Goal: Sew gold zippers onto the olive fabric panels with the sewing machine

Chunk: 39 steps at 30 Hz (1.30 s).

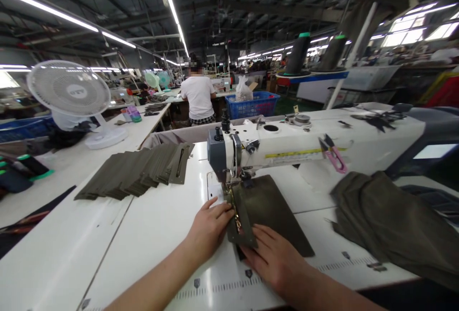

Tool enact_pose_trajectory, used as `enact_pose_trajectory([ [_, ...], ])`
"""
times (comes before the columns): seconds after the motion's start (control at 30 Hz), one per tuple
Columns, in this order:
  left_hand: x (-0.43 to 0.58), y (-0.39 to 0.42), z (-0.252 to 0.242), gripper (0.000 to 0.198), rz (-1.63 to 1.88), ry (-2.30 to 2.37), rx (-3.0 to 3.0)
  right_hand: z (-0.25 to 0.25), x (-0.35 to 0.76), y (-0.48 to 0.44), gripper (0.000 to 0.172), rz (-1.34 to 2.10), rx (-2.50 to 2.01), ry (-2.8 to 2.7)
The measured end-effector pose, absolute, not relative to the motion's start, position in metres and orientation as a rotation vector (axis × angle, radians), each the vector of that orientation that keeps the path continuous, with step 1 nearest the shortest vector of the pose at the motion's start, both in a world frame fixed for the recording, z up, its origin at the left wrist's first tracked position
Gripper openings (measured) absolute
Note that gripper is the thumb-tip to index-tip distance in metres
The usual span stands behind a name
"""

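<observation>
Head camera: I have both hands at centre, below the head of a white sewing machine [297, 141]. The work is a narrow olive-drab slotted strip [245, 215] with a gold-toned zipper [237, 221] showing in its slot; its upper end reaches the needle area, its lower end points toward the bottom of the frame. Left hand [213, 222]: fingertips on the strip's left edge, one finger set apart from the others; I cannot tell whether the thumb pinches from below. Right hand [274, 258]: fingers close together at the strip's lower right corner; thumb contact unclear, so I cannot confirm a grip. A larger olive panel [278, 215] lies flat right of the strip, partly overlapped by it, on the white tabletop [150, 229]. A ruler scale [222, 286] runs along the bottom edge. Left of centre I note a fanned stack of olive pieces [132, 170], the end one slotted. Pink-handled snips [336, 155] lie against the machine arm over a yellow measuring tape [287, 154]; rumpled olive fabric [387, 215] fills the lower right. Upper left: white fan [71, 88]. Upper centre: a person in a white shirt [198, 98], back to camera, beside a blue basket [234, 110]. Upper right: dark thread cones [299, 56] with green tops.
</observation>
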<state>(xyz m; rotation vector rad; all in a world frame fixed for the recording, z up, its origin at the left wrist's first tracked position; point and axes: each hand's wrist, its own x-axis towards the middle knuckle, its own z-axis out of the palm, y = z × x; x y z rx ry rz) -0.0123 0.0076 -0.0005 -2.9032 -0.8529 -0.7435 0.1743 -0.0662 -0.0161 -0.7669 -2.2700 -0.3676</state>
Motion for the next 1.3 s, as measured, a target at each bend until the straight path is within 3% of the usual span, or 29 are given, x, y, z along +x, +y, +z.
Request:
enact_pose_trajectory([
  [0.3, -0.002, -0.013, -0.011, 0.024, -0.718, -0.941, -2.817, -0.018, 0.166, -0.072, 0.031, -0.455, -0.772, -2.234],
  [0.77, 0.002, 0.004, -0.003, 0.021, -0.625, -0.989, -2.845, -0.019, 0.170, -0.055, 0.032, -0.329, -0.859, -2.246],
  [1.3, 0.003, 0.036, -0.009, 0.021, -0.794, -1.124, -2.867, -0.016, 0.172, -0.015, 0.025, -0.164, -0.898, -2.349],
])
